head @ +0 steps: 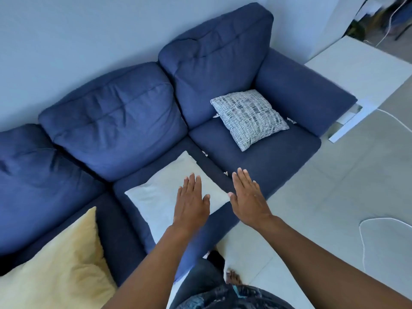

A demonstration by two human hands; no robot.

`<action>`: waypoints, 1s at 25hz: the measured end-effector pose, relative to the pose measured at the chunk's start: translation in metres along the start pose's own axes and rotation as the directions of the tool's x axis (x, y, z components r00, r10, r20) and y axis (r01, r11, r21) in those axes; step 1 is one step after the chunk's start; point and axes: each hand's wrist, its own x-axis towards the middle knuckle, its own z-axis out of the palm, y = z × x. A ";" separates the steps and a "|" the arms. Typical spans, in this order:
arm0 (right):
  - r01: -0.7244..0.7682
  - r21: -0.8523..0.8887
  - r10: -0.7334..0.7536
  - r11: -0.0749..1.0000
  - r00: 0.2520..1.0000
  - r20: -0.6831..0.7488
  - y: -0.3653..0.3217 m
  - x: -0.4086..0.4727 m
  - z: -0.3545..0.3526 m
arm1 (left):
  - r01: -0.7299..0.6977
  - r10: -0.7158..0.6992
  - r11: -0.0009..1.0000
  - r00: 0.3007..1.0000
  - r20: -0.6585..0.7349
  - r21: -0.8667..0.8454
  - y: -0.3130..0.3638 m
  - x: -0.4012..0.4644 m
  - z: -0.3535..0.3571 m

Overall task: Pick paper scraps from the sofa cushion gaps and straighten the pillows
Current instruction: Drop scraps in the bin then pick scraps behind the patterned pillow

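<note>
— Several paper scraps (225,173) sit in the gaps between the blue sofa (116,121) seat cushions, near the white pillow (165,197).
— And the hands?
— Left hand (191,202) and right hand (248,200) hover flat, fingers straight, holding nothing — patterned pillow (249,118) right, yellow pillow (58,266) left.

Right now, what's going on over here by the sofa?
A person stands at a blue sofa, both hands stretched out flat and holding nothing. The left hand hovers over a plain white pillow lying on the middle seat; the right hand is beside it. A patterned pillow lies askew on the right seat, a yellow pillow nearer left. Small paper scraps still show in the cushion gaps.
</note>
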 end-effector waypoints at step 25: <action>0.117 -0.163 -0.012 0.980 0.846 0.534 0.158 0.273 0.199 | 0.232 -0.214 0.970 0.952 0.217 -0.064 -0.058 0.278 0.180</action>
